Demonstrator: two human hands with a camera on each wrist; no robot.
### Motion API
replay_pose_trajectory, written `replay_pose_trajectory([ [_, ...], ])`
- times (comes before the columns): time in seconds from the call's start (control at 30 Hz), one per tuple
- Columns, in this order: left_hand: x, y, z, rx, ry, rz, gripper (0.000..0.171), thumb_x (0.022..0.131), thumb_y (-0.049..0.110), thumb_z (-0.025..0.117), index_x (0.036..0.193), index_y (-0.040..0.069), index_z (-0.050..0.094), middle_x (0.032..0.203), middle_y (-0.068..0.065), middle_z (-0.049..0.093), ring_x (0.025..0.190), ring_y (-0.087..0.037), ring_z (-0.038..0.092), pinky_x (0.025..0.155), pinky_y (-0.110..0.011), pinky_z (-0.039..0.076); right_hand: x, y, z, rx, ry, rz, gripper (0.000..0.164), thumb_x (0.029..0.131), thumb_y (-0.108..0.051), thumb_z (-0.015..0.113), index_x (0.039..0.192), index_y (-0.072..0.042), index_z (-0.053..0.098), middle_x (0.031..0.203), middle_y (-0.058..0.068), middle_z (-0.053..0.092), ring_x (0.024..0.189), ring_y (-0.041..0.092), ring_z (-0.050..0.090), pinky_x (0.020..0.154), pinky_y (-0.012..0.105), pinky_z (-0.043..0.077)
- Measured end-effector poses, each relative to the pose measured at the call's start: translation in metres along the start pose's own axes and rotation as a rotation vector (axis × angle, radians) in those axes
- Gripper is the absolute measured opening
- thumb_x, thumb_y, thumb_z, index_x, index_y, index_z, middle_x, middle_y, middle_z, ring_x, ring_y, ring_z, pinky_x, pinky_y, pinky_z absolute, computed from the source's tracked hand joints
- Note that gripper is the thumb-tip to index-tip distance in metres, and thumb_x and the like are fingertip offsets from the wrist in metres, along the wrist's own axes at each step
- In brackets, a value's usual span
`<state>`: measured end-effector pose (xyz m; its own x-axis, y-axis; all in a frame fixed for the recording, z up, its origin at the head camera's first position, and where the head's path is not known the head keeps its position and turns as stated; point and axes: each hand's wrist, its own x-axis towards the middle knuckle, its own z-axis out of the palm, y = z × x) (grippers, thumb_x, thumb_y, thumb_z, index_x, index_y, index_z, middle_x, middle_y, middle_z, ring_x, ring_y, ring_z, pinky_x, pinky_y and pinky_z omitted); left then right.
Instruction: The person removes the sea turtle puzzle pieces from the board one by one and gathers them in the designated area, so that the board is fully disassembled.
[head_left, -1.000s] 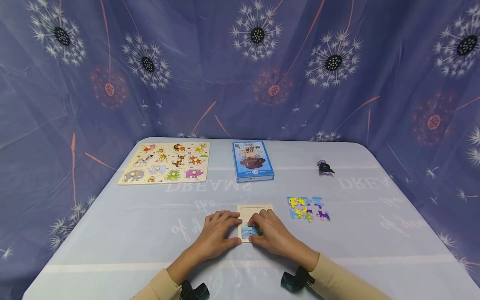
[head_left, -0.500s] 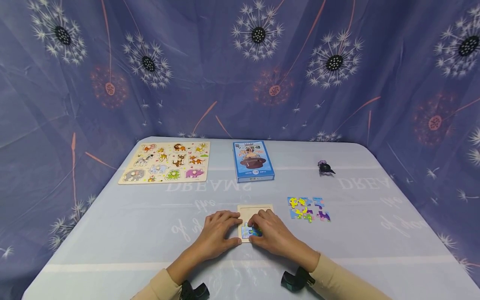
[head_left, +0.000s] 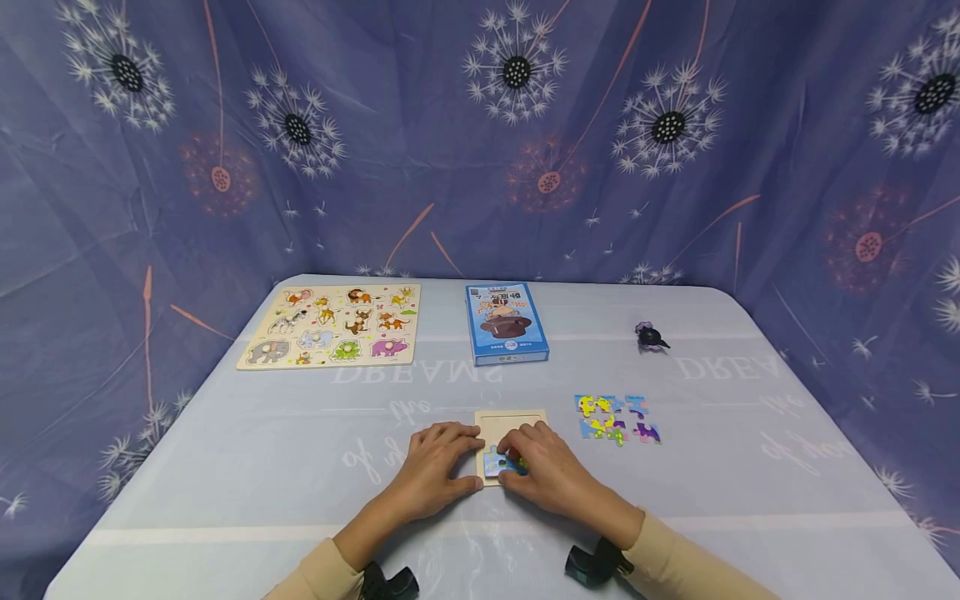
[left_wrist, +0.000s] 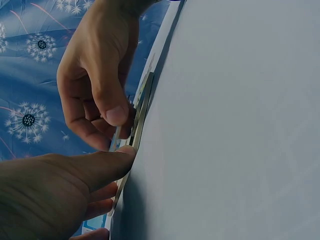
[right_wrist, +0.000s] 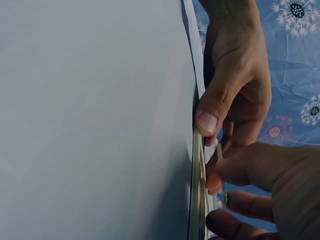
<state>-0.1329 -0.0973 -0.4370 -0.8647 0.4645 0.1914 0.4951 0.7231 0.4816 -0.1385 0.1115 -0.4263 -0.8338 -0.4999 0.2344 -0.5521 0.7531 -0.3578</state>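
A small pale wooden jigsaw tray point(head_left: 512, 412) lies flat in front of me. My left hand point(head_left: 435, 468) touches its left side with fairly straight fingers, the thumb at the near left corner. Over the tray's near part, my right hand point(head_left: 550, 467) pinches a thin jigsaw piece point(right_wrist: 220, 151) between thumb and fingers. That piece is tilted above the tray in the right wrist view, and the fingers cover most of its picture. Blue jigsaw pieces point(head_left: 492, 463) show in the near left of the tray, partly behind the right hand.
Several loose jigsaw pieces point(head_left: 607, 406) lie right of the tray. Farther back are an animal puzzle board point(head_left: 303, 360) on the left, a blue box point(head_left: 507, 325) in the middle and a small black object point(head_left: 651, 337) on the right. A dandelion-patterned curtain point(head_left: 420, 133) hangs behind the table.
The blue pieces in the tray's near part have shifted slightly right under the right fingers. The left hand stays at the tray's edge, and the loose pieces have not moved.
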Motion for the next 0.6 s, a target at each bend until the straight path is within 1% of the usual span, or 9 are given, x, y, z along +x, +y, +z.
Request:
replay_pose_trajectory([
  [0.1, 0.0, 0.0, 0.0, 0.0, 0.003, 0.002, 0.046, 0.077, 0.031, 0.075, 0.119, 0.014, 0.063, 0.131, -0.002, 0.056, 0.124, -0.026, 0.045, 0.096, -0.053, 0.03, -0.003, 0.002, -0.004, 0.02, 0.001, 0.017, 0.027, 0.072, -0.025, 0.078, 0.095, -0.018, 0.065, 0.079, -0.009, 0.055, 0.078, 0.006, 0.042, 0.07, 0.023, 0.038],
  [0.27, -0.001, 0.0, 0.0, 0.0, 0.013, 0.002, 0.047, 0.077, 0.031, 0.075, 0.119, 0.014, 0.063, 0.131, -0.002, 0.056, 0.123, -0.026, 0.045, 0.096, -0.052, 0.029, -0.012, 0.011, -0.016, 0.041, 0.001, 0.08, 0.029, 0.073, -0.026, 0.078, 0.097, -0.02, 0.065, 0.081, -0.011, 0.055, 0.08, 0.005, 0.041, 0.072, 0.025, 0.038],
  [0.4, -0.001, 0.001, 0.0, -0.004, 0.007, -0.002, 0.047, 0.077, 0.03, 0.075, 0.119, 0.014, 0.063, 0.131, -0.002, 0.056, 0.124, -0.026, 0.045, 0.096, -0.053, 0.029, -0.025, 0.028, -0.024, 0.012, 0.028, 0.128, 0.03, 0.071, -0.026, 0.079, 0.097, -0.02, 0.066, 0.083, -0.012, 0.056, 0.081, 0.004, 0.041, 0.074, 0.026, 0.039],
  [0.6, 0.0, 0.002, -0.001, -0.002, -0.005, -0.012, 0.047, 0.077, 0.03, 0.075, 0.119, 0.013, 0.063, 0.132, -0.003, 0.056, 0.124, -0.027, 0.044, 0.096, -0.053, 0.029, -0.045, 0.058, -0.034, -0.057, 0.111, 0.142, 0.029, 0.068, -0.02, 0.081, 0.093, -0.019, 0.067, 0.082, -0.011, 0.056, 0.081, 0.005, 0.043, 0.072, 0.028, 0.039],
])
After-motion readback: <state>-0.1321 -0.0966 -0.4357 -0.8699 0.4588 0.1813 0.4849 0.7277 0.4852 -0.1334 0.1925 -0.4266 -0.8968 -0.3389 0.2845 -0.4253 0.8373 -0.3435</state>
